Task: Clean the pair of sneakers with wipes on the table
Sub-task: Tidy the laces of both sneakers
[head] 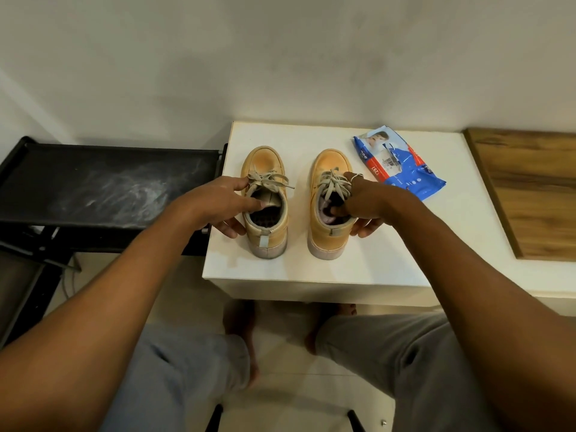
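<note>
Sneakers stand side by side mid-counter, your left hand and right hand each gripping a collar, thumb inside, which reads as positioning before any wiping, so next free your right hand for the wipes pack just beside, minding the near counter edge behind the heels.

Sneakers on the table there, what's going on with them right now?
A person at the small white table has one tan sneaker in each hand. The left hand grips the left sneaker and the right hand grips the right sneaker, thumbs tucked into the openings. Both shoes stand upright, toes toward the wall. The blue wipes pack lies beside the right sneaker, untouched, and no wipe is out yet.
</note>
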`<state>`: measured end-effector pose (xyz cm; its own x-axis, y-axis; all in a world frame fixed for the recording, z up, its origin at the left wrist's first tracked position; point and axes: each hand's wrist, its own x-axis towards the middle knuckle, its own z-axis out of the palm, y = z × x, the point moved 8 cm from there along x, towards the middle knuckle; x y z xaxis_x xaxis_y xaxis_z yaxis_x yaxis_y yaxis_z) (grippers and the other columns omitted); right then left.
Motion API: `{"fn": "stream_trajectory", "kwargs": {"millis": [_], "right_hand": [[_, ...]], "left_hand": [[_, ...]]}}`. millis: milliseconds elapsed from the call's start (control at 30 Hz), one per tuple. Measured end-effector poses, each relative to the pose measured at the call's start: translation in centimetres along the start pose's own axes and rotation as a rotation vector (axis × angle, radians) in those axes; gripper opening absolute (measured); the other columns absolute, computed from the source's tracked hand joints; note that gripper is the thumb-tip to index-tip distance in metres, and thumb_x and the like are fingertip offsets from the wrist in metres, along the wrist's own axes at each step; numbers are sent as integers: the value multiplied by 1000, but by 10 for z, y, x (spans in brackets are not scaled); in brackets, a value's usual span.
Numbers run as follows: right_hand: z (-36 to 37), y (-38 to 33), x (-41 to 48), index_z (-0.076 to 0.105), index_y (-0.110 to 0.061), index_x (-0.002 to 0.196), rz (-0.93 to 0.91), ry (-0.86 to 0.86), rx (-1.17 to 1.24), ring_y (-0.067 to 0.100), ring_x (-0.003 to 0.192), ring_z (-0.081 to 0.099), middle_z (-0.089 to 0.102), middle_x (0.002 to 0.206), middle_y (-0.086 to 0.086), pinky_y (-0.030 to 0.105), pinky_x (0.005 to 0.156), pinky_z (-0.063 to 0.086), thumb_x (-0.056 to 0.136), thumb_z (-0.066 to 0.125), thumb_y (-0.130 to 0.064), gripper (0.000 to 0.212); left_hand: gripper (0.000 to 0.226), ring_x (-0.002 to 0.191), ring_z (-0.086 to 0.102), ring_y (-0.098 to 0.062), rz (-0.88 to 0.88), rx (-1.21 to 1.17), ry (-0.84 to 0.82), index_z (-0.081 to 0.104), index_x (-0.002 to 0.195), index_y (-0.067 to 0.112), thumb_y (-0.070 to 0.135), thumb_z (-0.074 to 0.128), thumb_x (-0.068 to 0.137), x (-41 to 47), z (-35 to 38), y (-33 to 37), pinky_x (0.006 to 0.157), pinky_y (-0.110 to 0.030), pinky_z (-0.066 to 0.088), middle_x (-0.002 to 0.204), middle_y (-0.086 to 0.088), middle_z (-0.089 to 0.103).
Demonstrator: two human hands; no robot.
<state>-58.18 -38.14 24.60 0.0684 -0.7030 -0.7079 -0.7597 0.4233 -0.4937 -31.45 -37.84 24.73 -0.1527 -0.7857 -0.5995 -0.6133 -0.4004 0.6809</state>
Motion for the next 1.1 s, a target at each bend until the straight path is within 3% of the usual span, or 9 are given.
{"fn": "stream_trajectory", "kwargs": {"millis": [333,467,600,900,1100], "right_hand": [[3,-7,-1,21,-24,149,-43,50,-24,27,76,74,62,107,15,37,65,62,94,59,-11,68],[7,-18,-3,35,-16,135,-93,79,-10,30,81,74,61,107,13,42,70,63,93,59,-10,49],[12,-35,0,42,-11,133,-128,158,10,26,78,74,62,106,12,39,70,63,94,59,-11,42],[26,-81,8,41,-10,134,-217,308,-58,30,93,67,54,122,15,34,72,61,93,60,-18,45],[44,-123,2,46,-7,125,-379,387,-6,37,89,65,60,112,18,45,74,61,88,52,-15,38]], "left_hand": [[33,76,78,-25,-3,56,4,64,127,17,30,67,96,-6,2,7,73,-44,64,108,-7,73],[18,72,77,-25,5,121,110,68,112,15,27,60,101,-7,-6,9,71,-42,65,97,-10,74],[20,68,76,-28,9,141,224,71,97,13,27,58,102,-9,-15,12,72,-45,64,89,-13,75],[20,73,75,-33,-2,48,379,72,90,11,19,58,101,-19,-47,7,70,-49,64,88,-16,74],[18,73,73,-32,15,91,538,75,90,12,18,60,99,-39,-83,2,64,-44,63,85,-15,73]]}}
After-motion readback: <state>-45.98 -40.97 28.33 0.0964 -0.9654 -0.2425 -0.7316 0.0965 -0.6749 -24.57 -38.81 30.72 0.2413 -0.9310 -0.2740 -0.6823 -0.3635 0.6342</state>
